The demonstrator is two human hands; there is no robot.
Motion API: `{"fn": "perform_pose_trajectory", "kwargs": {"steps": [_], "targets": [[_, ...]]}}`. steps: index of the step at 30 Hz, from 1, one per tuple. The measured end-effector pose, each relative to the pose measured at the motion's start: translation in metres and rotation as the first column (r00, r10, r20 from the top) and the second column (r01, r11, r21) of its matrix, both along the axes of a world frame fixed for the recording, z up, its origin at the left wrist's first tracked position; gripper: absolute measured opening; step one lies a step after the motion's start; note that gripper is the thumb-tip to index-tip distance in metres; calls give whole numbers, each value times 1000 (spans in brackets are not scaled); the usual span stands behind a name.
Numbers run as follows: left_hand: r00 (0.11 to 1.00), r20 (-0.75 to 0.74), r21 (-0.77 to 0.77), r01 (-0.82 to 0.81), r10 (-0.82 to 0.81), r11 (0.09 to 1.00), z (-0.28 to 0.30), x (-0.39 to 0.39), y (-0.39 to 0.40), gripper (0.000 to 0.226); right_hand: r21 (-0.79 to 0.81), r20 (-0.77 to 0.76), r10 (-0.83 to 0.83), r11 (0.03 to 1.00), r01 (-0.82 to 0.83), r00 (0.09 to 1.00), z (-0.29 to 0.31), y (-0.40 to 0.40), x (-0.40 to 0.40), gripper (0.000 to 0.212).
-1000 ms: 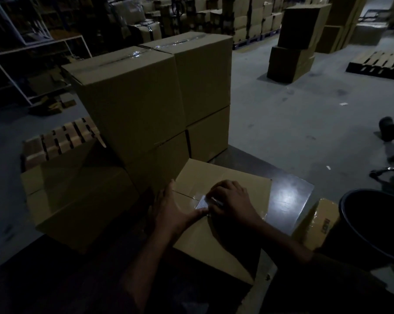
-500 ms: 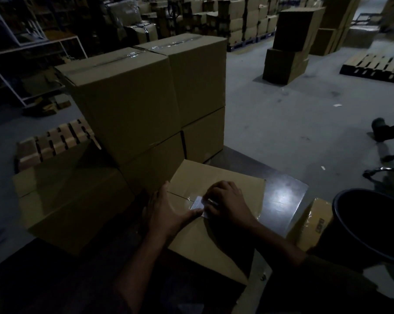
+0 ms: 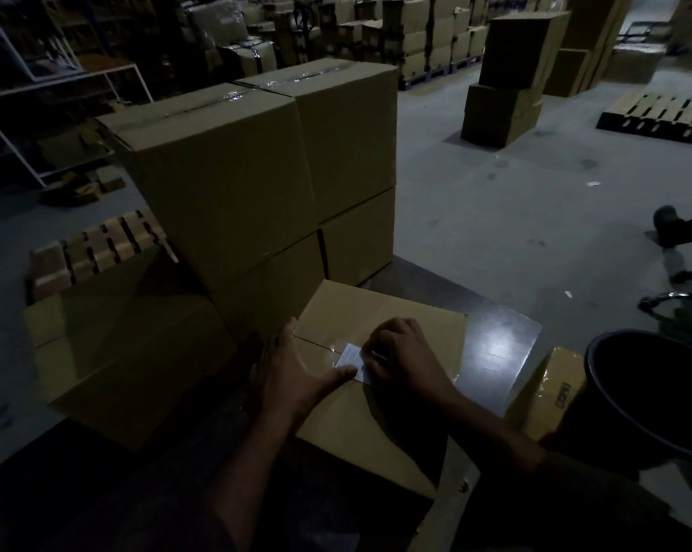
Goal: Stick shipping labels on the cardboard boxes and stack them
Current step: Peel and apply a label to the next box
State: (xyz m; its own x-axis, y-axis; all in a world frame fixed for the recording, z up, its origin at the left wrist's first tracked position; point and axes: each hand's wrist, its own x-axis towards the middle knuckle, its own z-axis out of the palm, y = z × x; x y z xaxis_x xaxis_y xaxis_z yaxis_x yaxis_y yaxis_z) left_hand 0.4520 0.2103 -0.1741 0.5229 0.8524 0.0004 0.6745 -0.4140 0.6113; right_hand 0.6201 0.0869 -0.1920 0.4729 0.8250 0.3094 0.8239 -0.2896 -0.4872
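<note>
A taped cardboard box (image 3: 380,312) lies flat on a dark table (image 3: 503,336) in front of me. A small white shipping label (image 3: 350,357) sits on its taped seam. My left hand (image 3: 296,372) rests over the box's left edge, its thumb stretched onto the label's lower edge. My right hand (image 3: 404,360) covers the label's right side with fingers curled down onto it. Behind stands a stack of large taped boxes (image 3: 233,185), two high and two wide.
A lower brown box (image 3: 109,352) leans at the left by a wooden pallet (image 3: 93,249). A black bin (image 3: 655,396) and a small taped box (image 3: 551,392) stand at the right. Someone's foot (image 3: 671,229) and a chair base are at the far right. More box stacks (image 3: 511,73) stand on the floor.
More of the white label shows between my hands now. My left thumb has slid onto its lower edge. The box has not moved.
</note>
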Motion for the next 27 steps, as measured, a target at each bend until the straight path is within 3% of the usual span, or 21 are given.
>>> {"fn": "perform_pose_trajectory", "kwargs": {"steps": [8, 20, 27], "targets": [[1000, -8, 7, -5, 5, 1000, -3, 1, 1, 149, -39, 19, 9, 999, -8, 1000, -5, -7, 5, 24], [999, 35, -24, -2, 2, 1000, -1, 0, 0, 149, -41, -15, -8, 999, 7, 1000, 0, -13, 6, 16], [1000, 21, 12, -6, 5, 1000, 0, 0, 0, 149, -63, -29, -27, 998, 25, 999, 2, -26, 5, 25]]}}
